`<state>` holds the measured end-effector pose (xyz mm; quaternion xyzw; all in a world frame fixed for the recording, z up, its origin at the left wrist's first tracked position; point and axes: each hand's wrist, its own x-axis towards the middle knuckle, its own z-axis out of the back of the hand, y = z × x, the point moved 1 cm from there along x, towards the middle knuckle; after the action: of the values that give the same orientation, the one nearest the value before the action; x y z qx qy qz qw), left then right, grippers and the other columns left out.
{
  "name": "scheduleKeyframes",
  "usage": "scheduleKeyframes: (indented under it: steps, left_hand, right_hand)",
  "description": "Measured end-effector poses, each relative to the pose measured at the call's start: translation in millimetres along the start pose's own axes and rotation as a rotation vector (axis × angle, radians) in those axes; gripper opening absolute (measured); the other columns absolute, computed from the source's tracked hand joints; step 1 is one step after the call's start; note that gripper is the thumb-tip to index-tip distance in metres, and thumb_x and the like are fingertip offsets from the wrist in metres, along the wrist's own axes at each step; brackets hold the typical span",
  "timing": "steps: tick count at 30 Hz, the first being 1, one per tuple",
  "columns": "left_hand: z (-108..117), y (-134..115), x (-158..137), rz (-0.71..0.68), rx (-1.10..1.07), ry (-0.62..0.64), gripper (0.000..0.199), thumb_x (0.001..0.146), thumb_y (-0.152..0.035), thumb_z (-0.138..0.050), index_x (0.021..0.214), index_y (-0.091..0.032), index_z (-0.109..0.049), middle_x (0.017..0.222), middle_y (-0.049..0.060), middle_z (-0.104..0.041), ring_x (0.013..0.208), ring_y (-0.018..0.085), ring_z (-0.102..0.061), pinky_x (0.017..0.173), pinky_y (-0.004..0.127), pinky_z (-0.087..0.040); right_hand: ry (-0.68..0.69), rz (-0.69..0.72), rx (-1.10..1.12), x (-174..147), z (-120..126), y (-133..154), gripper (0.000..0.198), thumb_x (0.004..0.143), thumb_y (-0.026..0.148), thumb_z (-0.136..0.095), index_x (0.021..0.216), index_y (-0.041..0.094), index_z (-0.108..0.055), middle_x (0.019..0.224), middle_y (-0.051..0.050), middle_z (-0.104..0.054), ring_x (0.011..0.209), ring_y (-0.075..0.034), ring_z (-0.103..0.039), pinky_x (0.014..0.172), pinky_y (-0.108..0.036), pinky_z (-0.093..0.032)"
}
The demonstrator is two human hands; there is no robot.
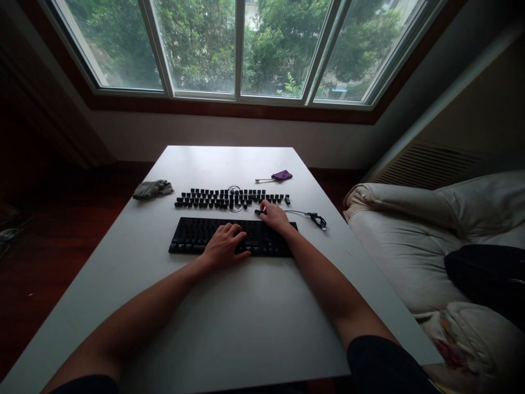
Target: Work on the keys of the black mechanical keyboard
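A black keyboard (188, 235) lies across the white table, with part of its upper area bare of keycaps. My left hand (225, 241) rests flat on its middle, fingers spread and the thumb out along the front edge. Beyond the keyboard's back edge, my right hand (274, 214) has its fingers curled and drawn together at some small black keycaps (259, 212); one seems to be pinched, though the fingertips partly hide it. Loose black keycaps (205, 200) stand in rows behind the keyboard. Under the right forearm, the keyboard's right end is partly covered.
A crumpled grey cloth (153, 189) lies at the table's left edge. Toward the back right are a purple cloth item (282, 175) and a thin stick (263, 180). A coiled black cable (318, 220) lies right of the keycaps. A pale sofa (389, 241) flanks the white table (246, 317).
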<state>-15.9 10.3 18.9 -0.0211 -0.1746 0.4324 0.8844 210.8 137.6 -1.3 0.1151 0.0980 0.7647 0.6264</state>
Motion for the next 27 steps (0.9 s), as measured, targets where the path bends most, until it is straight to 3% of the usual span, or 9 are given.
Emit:
scheduleKeyframes:
  steps: [12, 27]
  left_hand:
    - [-0.4, -1.2, 0.0, -0.008, 0.005, -0.017, 0.048, 0.084, -0.053, -0.068, 0.122, -0.024, -0.062, 0.125, 0.011, -0.057, 0.112, 0.030, -0.050, 0.096, 0.048, -0.042]
    - [0.1, -1.6, 1.4, -0.002, 0.000, -0.002, 0.048, 0.085, -0.054, -0.067, 0.121, -0.023, -0.063, 0.123, 0.011, -0.057, 0.111, 0.030, -0.050, 0.096, 0.047, -0.042]
  right_hand:
    - [-0.019, -0.023, 0.005, -5.9, 8.2, 6.6, 0.022, 0.085, 0.023, -0.060, 0.107, 0.026, -0.058, 0.096, -0.004, -0.071, 0.084, -0.021, -0.062, 0.066, -0.027, -0.034]
    - [-0.040, -0.038, 0.036, -6.3, 5.2, 6.9, 0.024, 0.094, 0.045, -0.055, 0.105, 0.024, -0.060, 0.093, -0.006, -0.071, 0.085, -0.023, -0.064, 0.069, -0.028, -0.038]
